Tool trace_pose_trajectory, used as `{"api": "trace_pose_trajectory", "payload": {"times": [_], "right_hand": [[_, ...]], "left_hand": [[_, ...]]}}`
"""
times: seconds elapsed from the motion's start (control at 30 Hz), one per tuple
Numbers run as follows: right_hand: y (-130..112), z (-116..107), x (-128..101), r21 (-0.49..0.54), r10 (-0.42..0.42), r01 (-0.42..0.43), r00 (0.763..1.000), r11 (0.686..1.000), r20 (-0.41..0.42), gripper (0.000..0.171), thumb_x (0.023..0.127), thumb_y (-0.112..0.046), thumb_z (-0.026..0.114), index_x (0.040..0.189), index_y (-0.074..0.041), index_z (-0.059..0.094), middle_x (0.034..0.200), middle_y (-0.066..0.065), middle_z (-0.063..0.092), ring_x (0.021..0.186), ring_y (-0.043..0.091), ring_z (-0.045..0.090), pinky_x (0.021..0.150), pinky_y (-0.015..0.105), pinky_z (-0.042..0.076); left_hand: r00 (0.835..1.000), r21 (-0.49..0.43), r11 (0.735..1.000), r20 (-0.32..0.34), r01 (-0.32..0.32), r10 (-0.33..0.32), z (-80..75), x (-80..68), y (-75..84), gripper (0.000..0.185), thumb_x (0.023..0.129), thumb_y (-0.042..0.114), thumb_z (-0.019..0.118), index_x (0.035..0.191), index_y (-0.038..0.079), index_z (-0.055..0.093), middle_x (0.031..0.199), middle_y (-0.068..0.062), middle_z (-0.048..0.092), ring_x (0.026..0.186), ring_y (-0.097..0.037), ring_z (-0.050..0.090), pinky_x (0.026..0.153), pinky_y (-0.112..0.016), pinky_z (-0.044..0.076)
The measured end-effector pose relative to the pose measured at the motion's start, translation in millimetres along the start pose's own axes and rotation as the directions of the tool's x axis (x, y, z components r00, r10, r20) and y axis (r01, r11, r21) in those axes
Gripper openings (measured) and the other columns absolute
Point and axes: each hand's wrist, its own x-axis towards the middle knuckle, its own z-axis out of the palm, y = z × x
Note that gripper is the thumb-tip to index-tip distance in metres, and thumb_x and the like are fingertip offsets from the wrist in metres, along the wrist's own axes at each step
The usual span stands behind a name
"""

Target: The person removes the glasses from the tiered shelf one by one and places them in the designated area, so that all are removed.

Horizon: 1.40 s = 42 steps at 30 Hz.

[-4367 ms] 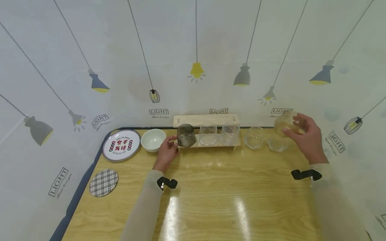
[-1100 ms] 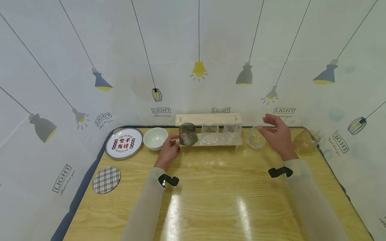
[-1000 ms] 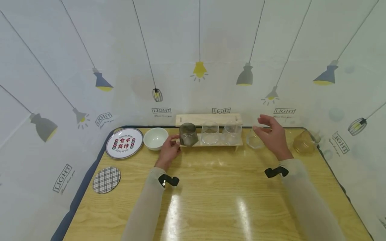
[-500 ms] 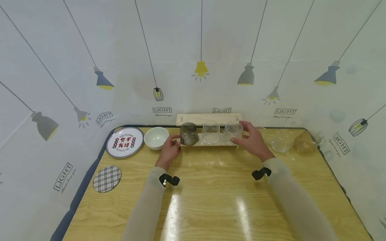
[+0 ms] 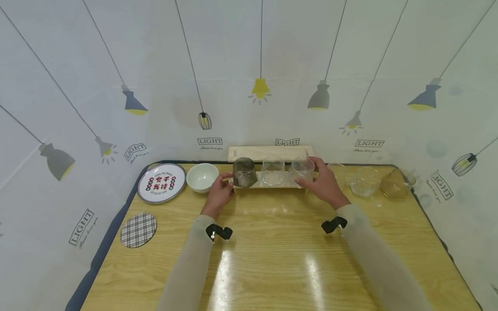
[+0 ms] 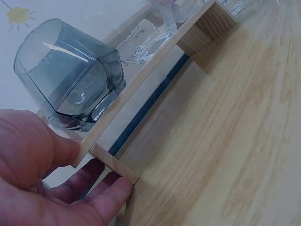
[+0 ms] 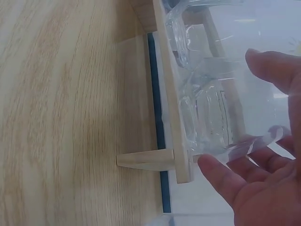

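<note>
My left hand [image 5: 218, 195] grips the left end of a wooden cup rack [image 6: 141, 84], thumb at its top board and fingers around the end leg. Right beside that hand, a smoky grey glass [image 5: 244, 172] stands on the rack. In the middle is a clear glass [image 5: 273, 172]. Another clear glass [image 5: 301, 170] is at the right end, with my right hand [image 5: 326, 183] curled round it. In the right wrist view, thumb and fingers lie on opposite sides of this glass [image 7: 214, 113]; its lower part is at the rack board.
More clear glasses [image 5: 364, 183] and an amber glass [image 5: 394, 186] stand on the table to the right. At left are a white bowl [image 5: 202, 178], a printed plate [image 5: 161, 183] and a checked coaster [image 5: 138, 230]. A light wooden board [image 5: 270, 153] is behind the rack, against the wall.
The amber glass, earlier in my right hand, now stands at the far right. That hand has moved left to the rack's right-end glass. My left hand keeps its place.
</note>
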Motion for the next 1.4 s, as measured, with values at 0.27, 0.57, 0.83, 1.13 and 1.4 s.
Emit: {"api": "trace_pose_trajectory", "payload": {"times": [0.27, 0.57, 0.83, 1.13, 1.4], "right_hand": [[6, -12, -19, -0.004, -0.022, 0.022, 0.999, 1.000, -0.023, 0.092, 0.092, -0.050, 0.081, 0.163, -0.015, 0.035, 0.159, 0.018, 0.046, 0.148, 0.041, 0.045, 0.106, 0.063, 0.052], [16, -31, -58, 0.041, -0.052, 0.053, 0.999, 0.998, -0.013, 0.081, 0.092, -0.033, 0.085, 0.158, -0.016, 0.041, 0.150, 0.018, 0.054, 0.139, 0.039, 0.054, 0.095, 0.049, 0.061], [32, -42, -89, 0.038, 0.022, -0.020, 0.999, 0.999, -0.031, 0.081, 0.092, -0.034, 0.084, 0.159, -0.015, 0.042, 0.151, 0.013, 0.054, 0.142, 0.039, 0.050, 0.098, 0.054, 0.059], [53, -52, -106, -0.012, 0.085, -0.086, 0.996, 0.996, -0.035, 0.085, 0.093, -0.034, 0.084, 0.159, -0.011, 0.037, 0.154, 0.019, 0.051, 0.138, 0.039, 0.053, 0.095, 0.040, 0.060], [69, -61, -112, 0.010, 0.106, -0.105, 0.994, 0.994, -0.040, 0.087, 0.094, -0.032, 0.083, 0.161, -0.008, 0.034, 0.157, 0.023, 0.047, 0.137, 0.041, 0.052, 0.087, 0.014, 0.053]], "left_hand": [[1.000, 0.007, 1.000, 0.001, 0.003, -0.003, 0.4, 0.2, -1.3, 0.033, 0.112, 0.014, 0.050, 0.144, 0.020, 0.055, 0.135, -0.014, 0.053, 0.114, -0.024, 0.056, 0.103, -0.046, 0.054], [1.000, 0.014, 1.000, -0.003, -0.009, 0.009, 0.6, -1.1, 0.1, 0.033, 0.112, 0.013, 0.052, 0.144, 0.021, 0.055, 0.134, -0.014, 0.054, 0.114, -0.024, 0.057, 0.103, -0.045, 0.055], [1.000, 0.007, 1.000, -0.014, -0.016, 0.017, -0.4, 0.9, -2.3, 0.034, 0.111, 0.011, 0.053, 0.144, 0.020, 0.057, 0.129, -0.013, 0.055, 0.108, -0.022, 0.057, 0.094, -0.039, 0.056], [1.000, 0.015, 1.000, -0.019, -0.012, 0.013, 0.8, 2.7, -1.4, 0.034, 0.111, 0.010, 0.054, 0.143, 0.020, 0.057, 0.134, -0.014, 0.055, 0.114, -0.023, 0.058, 0.099, -0.042, 0.056], [1.000, -0.010, 1.000, -0.010, -0.004, 0.004, 0.4, 3.7, -0.4, 0.034, 0.111, 0.010, 0.053, 0.143, 0.019, 0.056, 0.132, -0.014, 0.054, 0.112, -0.023, 0.057, 0.101, -0.044, 0.055]]}}
